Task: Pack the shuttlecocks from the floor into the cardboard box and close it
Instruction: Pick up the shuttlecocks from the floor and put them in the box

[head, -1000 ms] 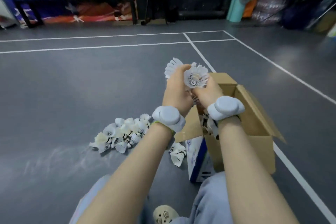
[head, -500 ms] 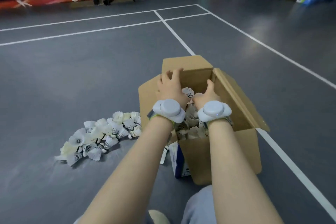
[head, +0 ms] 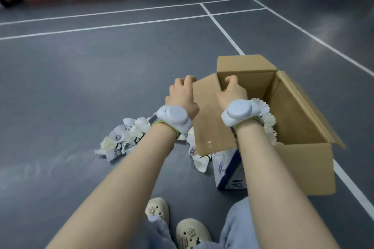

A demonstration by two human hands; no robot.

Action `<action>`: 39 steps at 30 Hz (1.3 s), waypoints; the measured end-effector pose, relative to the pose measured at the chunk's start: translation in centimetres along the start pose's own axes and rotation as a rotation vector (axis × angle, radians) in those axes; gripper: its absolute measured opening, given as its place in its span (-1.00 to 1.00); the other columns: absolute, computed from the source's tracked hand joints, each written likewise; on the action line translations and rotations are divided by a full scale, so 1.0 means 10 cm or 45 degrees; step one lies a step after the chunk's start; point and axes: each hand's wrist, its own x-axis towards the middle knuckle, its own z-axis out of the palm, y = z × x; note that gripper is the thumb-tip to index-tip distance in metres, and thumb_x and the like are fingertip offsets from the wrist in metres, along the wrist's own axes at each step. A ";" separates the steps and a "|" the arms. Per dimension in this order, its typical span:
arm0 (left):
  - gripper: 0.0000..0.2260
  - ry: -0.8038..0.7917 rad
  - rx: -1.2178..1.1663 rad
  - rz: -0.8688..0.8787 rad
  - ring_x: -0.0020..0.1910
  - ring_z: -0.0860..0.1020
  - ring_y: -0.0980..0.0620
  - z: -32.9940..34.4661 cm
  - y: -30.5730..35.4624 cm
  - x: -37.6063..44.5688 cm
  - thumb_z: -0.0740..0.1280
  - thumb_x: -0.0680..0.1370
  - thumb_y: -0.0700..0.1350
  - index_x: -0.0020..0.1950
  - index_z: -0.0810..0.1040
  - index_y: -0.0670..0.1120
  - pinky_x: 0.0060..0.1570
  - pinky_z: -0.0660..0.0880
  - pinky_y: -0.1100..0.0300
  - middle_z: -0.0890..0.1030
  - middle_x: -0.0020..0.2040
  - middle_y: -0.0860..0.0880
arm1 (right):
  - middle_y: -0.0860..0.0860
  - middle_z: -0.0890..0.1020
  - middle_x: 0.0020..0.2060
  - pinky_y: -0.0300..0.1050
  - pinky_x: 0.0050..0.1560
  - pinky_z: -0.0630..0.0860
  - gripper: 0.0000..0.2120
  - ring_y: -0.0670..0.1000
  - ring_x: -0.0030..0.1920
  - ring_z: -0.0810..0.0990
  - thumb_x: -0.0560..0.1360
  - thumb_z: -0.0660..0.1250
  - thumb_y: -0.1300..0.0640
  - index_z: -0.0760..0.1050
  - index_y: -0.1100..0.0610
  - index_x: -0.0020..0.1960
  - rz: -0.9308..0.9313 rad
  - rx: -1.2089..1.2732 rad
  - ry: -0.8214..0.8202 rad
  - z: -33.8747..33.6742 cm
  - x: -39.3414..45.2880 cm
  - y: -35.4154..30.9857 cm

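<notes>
An open cardboard box [head: 303, 163] stands on the grey floor at the right. White shuttlecocks [head: 267, 121] lie inside it, partly hidden by my right wrist. My left hand [head: 182, 97] and my right hand [head: 232, 92] both grip the top edge of the box's left flap [head: 210, 123], which stands raised. A pile of shuttlecocks [head: 125, 139] lies on the floor left of the box, behind my left forearm. A few more shuttlecocks [head: 200, 160] lie at the foot of the flap.
A blue and white carton [head: 228, 170] leans against the box's near left corner. The far flap [head: 244, 62] and right flap [head: 307, 107] stand open. My feet in beige clogs [head: 174, 226] are below. White court lines cross the floor; furniture lines the back wall.
A second ago both hands held shuttlecocks above the box. They went down into the box, came out without them, and now grip the left flap, which is lifted up.
</notes>
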 end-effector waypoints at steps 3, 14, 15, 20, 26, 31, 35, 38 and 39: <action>-0.46 -0.007 0.010 -0.069 0.28 0.33 -0.17 -0.14 -0.42 -0.09 0.22 0.44 -0.35 0.40 0.25 -0.06 0.23 0.38 -0.06 0.29 0.34 -0.14 | 0.19 0.59 0.12 -0.07 -0.09 0.42 -0.61 0.22 0.10 0.56 0.52 0.18 0.24 0.28 0.14 0.34 -0.177 -0.100 -0.088 0.34 -0.12 -0.23; -0.54 -0.257 0.261 -0.696 0.31 0.41 -0.10 0.18 -2.21 -0.56 0.24 0.50 -0.12 0.38 0.22 -0.01 0.06 0.29 0.13 0.32 0.37 -0.06 | 0.23 0.36 0.39 -0.11 0.30 0.33 -0.52 0.18 0.40 0.34 0.56 0.23 0.20 0.24 0.29 0.44 0.099 -0.154 -0.746 2.10 -0.17 -0.05; -0.56 -0.259 0.282 -0.739 0.33 0.39 -0.10 0.20 -2.28 -0.60 0.22 0.52 -0.09 0.37 0.23 -0.03 0.12 0.30 0.12 0.32 0.38 -0.07 | 0.24 0.33 0.41 -0.17 0.26 0.36 -0.52 0.18 0.42 0.32 0.58 0.21 0.23 0.21 0.30 0.45 0.139 -0.155 -0.745 2.18 -0.18 0.06; -0.47 -0.408 0.358 -0.817 0.41 0.29 -0.11 0.71 -2.75 -0.44 0.19 0.45 -0.24 0.40 0.18 -0.02 0.27 0.29 0.07 0.25 0.40 -0.11 | 0.20 0.23 0.44 -0.07 0.33 0.32 -0.48 0.16 0.46 0.23 0.57 0.19 0.20 0.11 0.21 0.47 0.397 -0.429 -0.626 2.81 -0.05 0.81; -0.45 -0.465 0.525 -0.731 0.33 0.31 -0.12 1.39 -3.26 -0.07 0.29 0.43 -0.17 0.38 0.21 0.06 0.07 0.35 0.04 0.29 0.34 -0.07 | 0.21 0.27 0.32 -0.05 0.06 0.33 -0.44 0.19 0.30 0.31 0.43 0.29 0.24 0.15 0.04 0.35 0.586 -0.551 -0.359 3.08 0.21 1.55; -0.40 -0.394 0.474 -0.616 0.32 0.27 -0.24 1.66 -3.49 0.23 0.38 0.41 -0.15 0.40 0.22 0.01 0.23 0.35 -0.09 0.29 0.36 -0.18 | 0.21 0.21 0.39 0.09 0.23 0.35 -0.34 0.23 0.28 0.39 0.49 0.22 0.23 0.04 -0.13 0.48 0.606 -0.481 -0.338 3.12 0.52 1.96; -0.37 -0.467 0.518 -0.610 0.35 0.29 -0.27 1.70 -3.55 0.35 0.38 0.46 -0.03 0.45 0.16 0.02 0.23 0.34 -0.12 0.27 0.41 -0.20 | 0.12 0.15 0.46 0.11 0.34 0.27 -0.42 0.27 0.38 0.29 0.56 0.19 0.08 0.05 -0.15 0.51 0.584 -0.373 -0.394 3.12 0.67 2.13; -0.39 -0.612 0.510 -0.585 0.33 0.37 -0.25 1.76 -3.60 0.39 0.33 0.50 0.03 0.47 0.12 0.02 0.20 0.38 -0.07 0.27 0.43 -0.19 | 0.17 0.21 0.39 0.12 0.27 0.40 -0.32 0.29 0.27 0.42 0.50 0.25 0.16 0.03 -0.27 0.46 0.528 -0.411 -0.421 3.10 0.71 2.18; -0.41 -0.633 0.510 -0.592 0.32 0.38 -0.24 1.79 -3.61 0.37 0.31 0.50 0.03 0.46 0.14 0.03 0.20 0.37 -0.04 0.27 0.42 -0.19 | 0.18 0.19 0.40 0.12 0.28 0.41 -0.27 0.30 0.27 0.43 0.48 0.27 0.18 0.00 -0.29 0.46 0.517 -0.410 -0.453 3.10 0.71 2.18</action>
